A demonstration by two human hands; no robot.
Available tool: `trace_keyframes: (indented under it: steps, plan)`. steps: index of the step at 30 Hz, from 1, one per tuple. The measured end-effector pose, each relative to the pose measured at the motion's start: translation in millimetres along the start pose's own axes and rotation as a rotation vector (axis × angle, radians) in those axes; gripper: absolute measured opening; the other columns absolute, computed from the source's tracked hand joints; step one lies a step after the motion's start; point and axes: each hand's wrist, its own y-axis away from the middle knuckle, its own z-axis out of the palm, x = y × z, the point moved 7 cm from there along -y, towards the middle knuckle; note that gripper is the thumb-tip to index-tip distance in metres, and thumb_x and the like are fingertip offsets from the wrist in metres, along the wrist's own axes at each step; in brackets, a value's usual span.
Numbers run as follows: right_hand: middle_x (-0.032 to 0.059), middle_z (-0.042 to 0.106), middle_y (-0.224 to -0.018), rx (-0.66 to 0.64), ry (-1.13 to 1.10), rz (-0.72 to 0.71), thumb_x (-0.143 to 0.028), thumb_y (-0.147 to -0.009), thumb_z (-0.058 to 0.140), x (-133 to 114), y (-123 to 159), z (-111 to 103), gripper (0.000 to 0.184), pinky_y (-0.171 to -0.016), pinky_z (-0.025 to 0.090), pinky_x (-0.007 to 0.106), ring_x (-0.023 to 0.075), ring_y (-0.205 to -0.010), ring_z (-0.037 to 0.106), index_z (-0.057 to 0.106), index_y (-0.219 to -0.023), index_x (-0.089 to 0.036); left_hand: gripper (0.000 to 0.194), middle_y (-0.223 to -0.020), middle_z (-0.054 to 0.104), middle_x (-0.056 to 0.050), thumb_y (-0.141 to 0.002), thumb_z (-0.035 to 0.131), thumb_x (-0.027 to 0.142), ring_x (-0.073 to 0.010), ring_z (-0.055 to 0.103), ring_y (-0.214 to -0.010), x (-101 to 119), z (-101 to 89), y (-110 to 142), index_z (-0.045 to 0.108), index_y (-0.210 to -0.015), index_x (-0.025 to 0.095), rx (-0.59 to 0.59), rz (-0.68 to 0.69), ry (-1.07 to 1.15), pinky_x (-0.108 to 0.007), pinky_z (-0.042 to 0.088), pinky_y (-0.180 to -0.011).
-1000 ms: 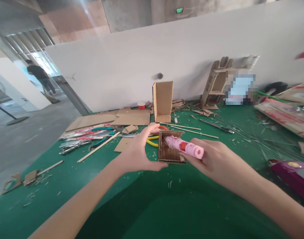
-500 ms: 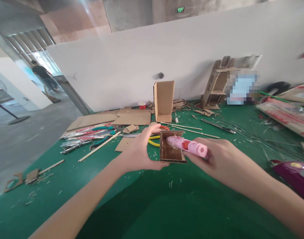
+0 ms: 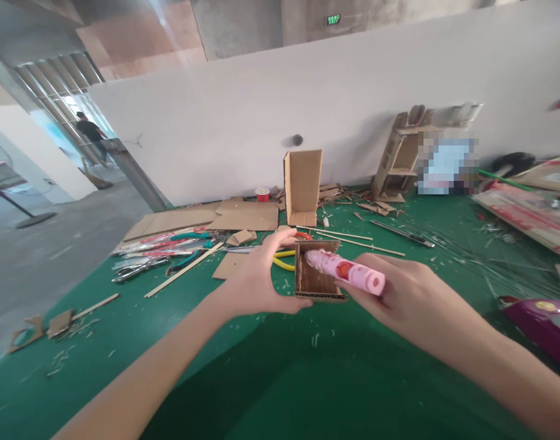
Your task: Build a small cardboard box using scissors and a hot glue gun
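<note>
My left hand [image 3: 255,282] grips a small cardboard box [image 3: 313,294] from its left side, fingers above and thumb along the lower edge. The box has its open side toward me, and its brown inside shows. My right hand [image 3: 399,287] is wrapped round a pink hot glue gun [image 3: 348,271]. The gun's front end reaches into the box near the upper left inner corner, and its round rear end faces me. Pale strands cling near the front; the tip itself is hidden. Behind the box, scissors with yellow handles [image 3: 284,264] lie partly covered.
On the green table [image 3: 243,379] stand an upright cardboard corner piece [image 3: 302,186] and a cardboard shelf model [image 3: 401,159]. Packaged tools [image 3: 161,250], wooden sticks [image 3: 183,270] and a utility knife [image 3: 401,233] lie around. A purple object [image 3: 543,327] is at right. Far left, a person [image 3: 92,134] stands.
The rear end of the glue gun has shifted slightly right and down, with the box nearly still. In the background, the person at far left has moved a little to the right.
</note>
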Motion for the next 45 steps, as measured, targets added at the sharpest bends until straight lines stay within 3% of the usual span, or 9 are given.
trace_keyframes:
  steps: [13, 22, 33, 45]
  plan:
    - [-0.0021, 0.050, -0.060, 0.096, 0.010, -0.129, -0.026, -0.095, 0.043, -8, 3, -9, 0.022, -0.043, 0.028, 0.025, 0.0121, -0.045, 0.050, 0.043, -0.074, -0.021, 0.093, -0.147, 0.042, -0.012, -0.059, 0.080, 0.042, -0.0384, 0.041, -0.133, -3, -0.4, 1, 0.034, -0.138, 0.027, 0.005, -0.012, 0.080, -0.055, 0.043, -0.106]
    - [-0.0017, 0.050, -0.060, 0.117, -0.009, -0.119, -0.026, -0.094, 0.046, -7, 5, -9, 0.021, -0.042, 0.030, 0.026, 0.0129, -0.046, 0.051, 0.046, -0.074, -0.021, 0.091, -0.150, 0.037, -0.011, -0.059, 0.081, 0.041, -0.0374, 0.039, -0.135, -1, 0.1, 0, 0.036, -0.137, 0.028, -0.015, 0.018, 0.102, -0.051, 0.044, -0.107]
    - [-0.0007, 0.056, -0.065, 0.042, -0.090, -0.032, -0.032, -0.095, 0.044, -1, 4, -4, 0.020, -0.043, 0.031, 0.025, 0.0134, -0.049, 0.053, 0.048, -0.078, -0.022, 0.089, -0.147, 0.042, -0.011, -0.062, 0.079, 0.042, -0.0358, 0.044, -0.131, 0, -2.2, 1, 0.035, -0.138, 0.026, -0.006, 0.008, 0.066, -0.052, 0.045, -0.105]
    - [-0.0018, 0.054, -0.062, -0.110, -0.055, 0.155, -0.043, -0.096, 0.037, 0, -2, 6, 0.032, -0.047, 0.031, 0.028, 0.0153, -0.049, 0.050, 0.038, -0.071, -0.024, 0.090, -0.142, 0.047, -0.013, -0.063, 0.078, 0.044, -0.0361, 0.050, -0.126, 9, -5.4, 1, 0.033, -0.138, 0.024, 0.065, 0.058, -0.074, -0.052, 0.050, -0.099]
